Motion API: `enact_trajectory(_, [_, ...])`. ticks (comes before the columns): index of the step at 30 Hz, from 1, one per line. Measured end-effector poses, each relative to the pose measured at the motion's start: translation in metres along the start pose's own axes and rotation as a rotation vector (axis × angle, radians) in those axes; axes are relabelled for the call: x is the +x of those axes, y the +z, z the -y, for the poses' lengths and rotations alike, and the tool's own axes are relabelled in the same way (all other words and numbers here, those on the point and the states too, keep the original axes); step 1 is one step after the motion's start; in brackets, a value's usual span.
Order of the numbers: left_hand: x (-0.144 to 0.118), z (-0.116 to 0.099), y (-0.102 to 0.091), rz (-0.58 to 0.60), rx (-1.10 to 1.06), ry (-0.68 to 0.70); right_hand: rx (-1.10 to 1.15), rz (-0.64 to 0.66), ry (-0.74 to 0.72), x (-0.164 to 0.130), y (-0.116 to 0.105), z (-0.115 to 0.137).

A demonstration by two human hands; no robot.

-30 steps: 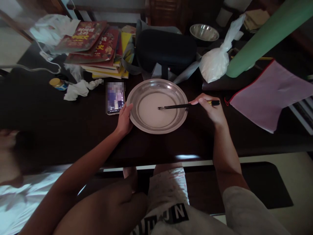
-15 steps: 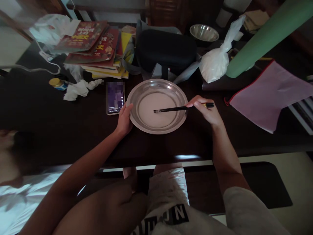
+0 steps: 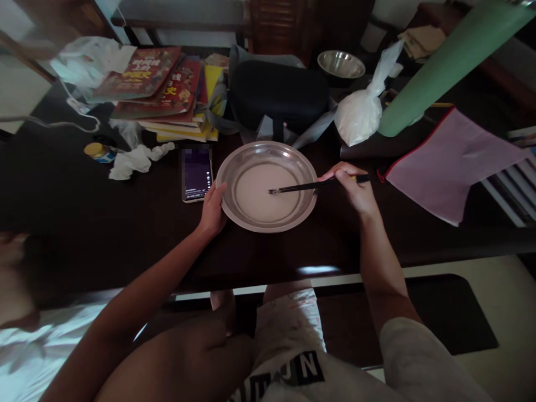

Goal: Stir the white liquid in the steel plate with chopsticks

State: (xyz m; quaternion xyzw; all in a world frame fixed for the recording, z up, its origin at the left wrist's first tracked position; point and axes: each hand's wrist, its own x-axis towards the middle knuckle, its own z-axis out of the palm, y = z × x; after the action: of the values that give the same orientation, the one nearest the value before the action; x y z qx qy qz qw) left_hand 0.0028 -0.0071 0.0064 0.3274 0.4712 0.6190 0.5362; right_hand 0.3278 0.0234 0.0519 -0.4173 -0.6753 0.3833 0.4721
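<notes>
Black and slim, the pair of chopsticks was pinched in my right hand, fingers closed together near the butt end. My left hand gripped the metal basin at its left side, thumb lapped over the rim; the basin stood on the dark table, with the smartphone just beside it.

In the last second the tips had swept left across the milky-looking contents and come back right, while my left hand had kept its place. I took that to be stirring under way, the basin steadied against the strokes. The phone's screen had also changed, from a lit picture to mostly dark.

The chopsticks' long axis ran nearly level from side to side, tips pointing left around the basin's middle, butt end jutting right past my hand and slightly higher in view.
</notes>
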Motion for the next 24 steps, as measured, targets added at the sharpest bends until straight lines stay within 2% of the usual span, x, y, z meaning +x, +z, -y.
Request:
enact_trajectory(2, [0.001,0.0,0.0,0.006,0.01,0.002,0.031,-0.053,0.008,0.001,0.002,0.003])
enact_trajectory(3, [0.001,0.0,0.0,0.008,0.017,0.002,0.033,-0.035,0.01,0.001,0.004,0.005])
enact_trajectory(5, [0.001,0.0,-0.001,0.012,0.024,0.006,0.019,0.092,0.017,0.004,0.008,0.011])
enact_trajectory(7, [0.002,0.001,-0.002,0.012,0.018,0.005,0.005,0.16,0.01,0.008,0.01,0.019])
enact_trajectory(12, [0.002,0.001,-0.003,0.02,0.008,-0.016,0.053,0.04,0.039,0.014,-0.001,0.031])
enact_trajectory(15, [0.003,0.002,-0.003,0.019,-0.002,-0.017,0.137,0.086,0.043,0.014,0.004,0.03])
enact_trajectory(20, [0.003,0.002,-0.004,0.013,-0.009,-0.03,0.196,0.144,0.042,0.021,0.027,0.023])
enact_trajectory(24, [0.003,0.002,-0.005,0.022,0.002,-0.034,0.225,0.006,-0.04,0.033,0.024,0.019])
